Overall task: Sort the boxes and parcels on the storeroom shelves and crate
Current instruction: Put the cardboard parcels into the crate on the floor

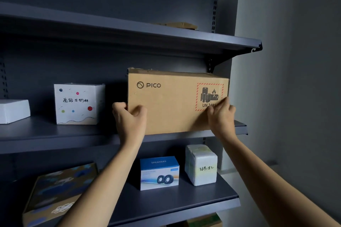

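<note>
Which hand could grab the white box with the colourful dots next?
The left hand. It grips the left edge of the PICO box, right beside the dotted white box on the same shelf. The right hand holds the far edge, so it would probably have to cross over.

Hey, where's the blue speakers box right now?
In the head view, the blue speakers box stands on the lower shelf near mid-frame, just left of the white wrapped parcel and below the PICO carton.
</note>
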The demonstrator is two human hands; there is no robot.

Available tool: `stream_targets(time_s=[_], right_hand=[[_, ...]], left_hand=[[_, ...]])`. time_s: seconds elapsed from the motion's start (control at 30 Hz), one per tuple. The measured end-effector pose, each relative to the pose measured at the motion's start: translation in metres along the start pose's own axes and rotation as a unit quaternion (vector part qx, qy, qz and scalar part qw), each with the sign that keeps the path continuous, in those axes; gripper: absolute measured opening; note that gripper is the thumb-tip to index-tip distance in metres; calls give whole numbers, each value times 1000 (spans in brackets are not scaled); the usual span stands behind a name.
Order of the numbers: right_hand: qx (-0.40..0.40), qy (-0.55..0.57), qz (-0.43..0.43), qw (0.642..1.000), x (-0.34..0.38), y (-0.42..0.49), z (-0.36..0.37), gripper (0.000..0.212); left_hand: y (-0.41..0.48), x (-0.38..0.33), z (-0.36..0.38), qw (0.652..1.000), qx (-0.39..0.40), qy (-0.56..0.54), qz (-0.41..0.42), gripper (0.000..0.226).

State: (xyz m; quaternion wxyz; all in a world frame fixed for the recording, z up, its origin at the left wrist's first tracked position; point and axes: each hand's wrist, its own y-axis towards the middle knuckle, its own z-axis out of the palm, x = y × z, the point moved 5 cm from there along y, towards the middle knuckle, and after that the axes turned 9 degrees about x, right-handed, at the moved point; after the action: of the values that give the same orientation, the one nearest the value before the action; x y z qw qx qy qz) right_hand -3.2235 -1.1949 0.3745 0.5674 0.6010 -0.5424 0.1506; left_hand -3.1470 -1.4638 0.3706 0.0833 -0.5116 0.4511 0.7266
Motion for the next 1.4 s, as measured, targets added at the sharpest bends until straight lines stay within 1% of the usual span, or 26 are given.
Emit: stream_targets(time_s=[0.07, 0.13, 0.2, 0.27, 0.33, 0.43, 0.5, 0.6, 0.67, 0.73, 0.8, 0.97, 1.07, 1.13, 1.2, 1.3, 1.4], right_hand=[[13, -13, -15, 1000, 2, -1, 8, 63], [19, -26, -12, 999, 3, -3, 11, 69], [36, -40, -16, 998, 3, -4, 12, 69], [68, -42, -43, 996, 10, -9, 16, 67], [96, -22, -74, 992, 22, -17, 21, 63], [89, 35, -119, 988, 43, -33, 20, 59], [76, 71, -141, 984, 51, -40, 16, 57], [74, 106, -160, 979, 55, -48, 11, 58], [71, 122, -161, 977, 53, -50, 5, 63], [61, 120, -159, 978, 46, -47, 1, 67], [54, 112, -161, 979, 38, -39, -2, 68], [38, 99, -160, 981, 28, -30, -11, 63], [32, 100, -173, 979, 25, -30, -14, 51], [28, 95, -176, 979, 24, -28, -15, 47], [20, 104, -169, 980, 22, -28, -17, 44], [9, 116, -159, 980, 21, -26, -20, 41], [3, 125, -144, 982, 20, -25, -20, 41]], left_hand=[[-16, -10, 0, 999, -2, -30, 24, 26], [-30, -12, 2, 999, 2, -40, 37, 27], [-46, -12, 4, 997, 1, -39, 68, 28], [-63, -17, 11, 991, 6, -18, 133, 33], [-80, -24, 23, 979, 33, 9, 203, 35], [-101, -32, 40, 960, 63, 26, 272, 31], [-110, -35, 51, 952, 83, 32, 293, 31], [-113, -35, 64, 953, 113, 24, 282, 31], [-116, -37, 71, 948, 151, 18, 280, 33], [-117, -39, 76, 942, 190, 6, 276, 37], [-115, -38, 78, 942, 202, -3, 267, 36], [-105, -30, 77, 948, 198, 12, 248, 36], [-98, -24, 74, 953, 185, 27, 236, 36], [-91, -21, 70, 956, 175, 31, 233, 34], [-80, -18, 62, 963, 149, 30, 223, 30], [-59, -8, 49, 975, 99, 45, 193, 30], [-44, 2, 41, 982, 88, 70, 154, 35]])
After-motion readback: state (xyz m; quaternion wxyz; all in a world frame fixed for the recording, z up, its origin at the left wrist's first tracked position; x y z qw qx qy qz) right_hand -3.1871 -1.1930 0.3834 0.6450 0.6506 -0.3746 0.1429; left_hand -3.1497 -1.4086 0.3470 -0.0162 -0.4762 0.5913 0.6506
